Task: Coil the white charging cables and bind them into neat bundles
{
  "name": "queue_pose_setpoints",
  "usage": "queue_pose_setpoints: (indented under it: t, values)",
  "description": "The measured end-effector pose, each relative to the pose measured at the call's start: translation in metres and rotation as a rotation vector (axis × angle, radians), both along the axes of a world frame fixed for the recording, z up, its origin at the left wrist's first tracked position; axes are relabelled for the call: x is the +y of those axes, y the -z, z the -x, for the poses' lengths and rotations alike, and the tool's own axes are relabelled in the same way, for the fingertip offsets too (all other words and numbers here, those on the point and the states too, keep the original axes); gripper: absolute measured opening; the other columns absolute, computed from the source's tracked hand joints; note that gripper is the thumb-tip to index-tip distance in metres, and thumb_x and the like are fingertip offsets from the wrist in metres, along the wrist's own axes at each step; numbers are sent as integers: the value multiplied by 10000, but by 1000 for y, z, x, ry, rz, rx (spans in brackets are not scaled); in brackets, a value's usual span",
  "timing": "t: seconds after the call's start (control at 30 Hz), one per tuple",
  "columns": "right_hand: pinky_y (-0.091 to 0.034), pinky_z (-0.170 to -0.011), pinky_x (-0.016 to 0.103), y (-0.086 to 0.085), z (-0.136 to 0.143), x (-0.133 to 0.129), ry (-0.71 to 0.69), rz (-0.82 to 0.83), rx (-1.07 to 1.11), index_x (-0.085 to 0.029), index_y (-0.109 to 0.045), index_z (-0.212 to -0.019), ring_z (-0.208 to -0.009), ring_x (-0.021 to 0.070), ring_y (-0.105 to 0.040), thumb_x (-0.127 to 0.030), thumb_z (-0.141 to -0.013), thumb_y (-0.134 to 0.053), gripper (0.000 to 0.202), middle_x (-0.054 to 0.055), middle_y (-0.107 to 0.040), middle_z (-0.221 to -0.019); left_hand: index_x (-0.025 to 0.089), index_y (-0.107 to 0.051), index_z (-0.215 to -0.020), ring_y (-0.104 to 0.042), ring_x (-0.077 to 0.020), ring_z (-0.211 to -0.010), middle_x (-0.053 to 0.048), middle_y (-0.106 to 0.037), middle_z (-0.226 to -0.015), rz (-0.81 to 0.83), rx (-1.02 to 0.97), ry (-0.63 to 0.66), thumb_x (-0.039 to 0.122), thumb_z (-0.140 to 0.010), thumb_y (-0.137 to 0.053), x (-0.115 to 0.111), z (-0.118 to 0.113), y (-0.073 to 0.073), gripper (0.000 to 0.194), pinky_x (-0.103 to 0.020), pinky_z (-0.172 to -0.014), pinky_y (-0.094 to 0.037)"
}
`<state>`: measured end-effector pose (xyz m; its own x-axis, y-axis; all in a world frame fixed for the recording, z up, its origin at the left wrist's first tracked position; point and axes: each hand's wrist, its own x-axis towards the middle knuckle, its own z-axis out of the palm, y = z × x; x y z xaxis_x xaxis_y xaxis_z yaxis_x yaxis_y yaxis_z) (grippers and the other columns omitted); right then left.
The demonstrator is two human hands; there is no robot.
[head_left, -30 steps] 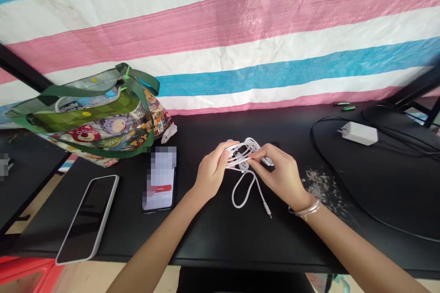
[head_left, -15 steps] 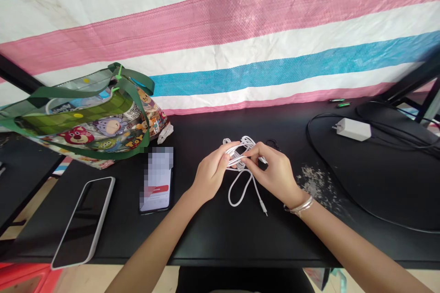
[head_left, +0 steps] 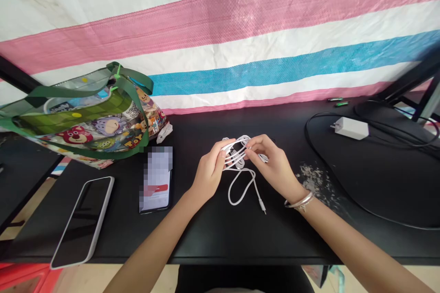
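A white charging cable [head_left: 235,159] lies gathered in several loops between my hands, over the middle of the black table. My left hand [head_left: 210,167] is closed on the left side of the loops, thumb on top. My right hand [head_left: 270,160], with silver bangles at the wrist, pinches the loops' right side between thumb and fingers. One end of the cable hangs out toward me in a loose curve and finishes in a small plug [head_left: 262,206] on the tabletop. More of the cable bunches behind the fingers, partly hidden.
To the left are a phone with a lit screen [head_left: 156,181], a dark-screened phone [head_left: 84,222] and a clear cartoon tote bag [head_left: 103,119]. At right lie a white charger [head_left: 351,128], a black cord [head_left: 338,183] and pale crumbs [head_left: 318,183]. A striped sheet [head_left: 220,32] hangs behind.
The strands between my hands have spread into separate, more parallel loops. My right hand has shifted slightly up, its fingers now at the loops' right edge. The left hand keeps its hold.
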<state>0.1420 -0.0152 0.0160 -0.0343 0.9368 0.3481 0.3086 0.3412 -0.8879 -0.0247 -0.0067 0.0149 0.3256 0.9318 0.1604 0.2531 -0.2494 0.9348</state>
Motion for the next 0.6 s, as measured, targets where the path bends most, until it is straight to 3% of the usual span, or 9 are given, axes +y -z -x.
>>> queue_pose_setpoints:
  t: [0.13, 0.27, 0.4, 0.6]
  values:
    - [-522, -590, 291, 4, -3, 3, -3, 98, 116, -236, -419, -938, -560, 164, -642, -323, -805, -565, 215, -74, -552, -556, 185, -577, -1171, -638, -140, -685, -32, -671, -827, -8, 24, 13, 304, -949, -349, -2, -1, 0, 340, -222, -630, -517]
    - [-517, -591, 296, 4, -5, 5, -66, 160, 68, -214, -471, -1049, -576, 159, -619, -359, -835, -511, 261, -48, -562, -609, 182, -604, -1131, -562, -130, -581, -8, -609, -672, -66, 67, 53, 335, -958, -326, -1, 0, -2, 361, -226, -590, -472]
    - [-499, -586, 281, 1, -6, 4, -74, 129, -19, -206, -527, -965, -585, 147, -599, -338, -873, -440, 182, -11, -589, -671, 165, -605, -1117, -525, -118, -568, -2, -569, -646, -40, 28, 75, 358, -958, -317, -1, 0, -3, 381, -214, -572, -451]
    - [-471, -550, 255, 2, -4, 3, -44, 94, -23, -217, -492, -866, -527, 128, -563, -338, -895, -414, 147, -34, -536, -616, 168, -604, -1117, -466, -106, -531, 22, -507, -605, 18, -34, 96, 407, -951, -322, -1, -2, -2, 405, -211, -541, -427]
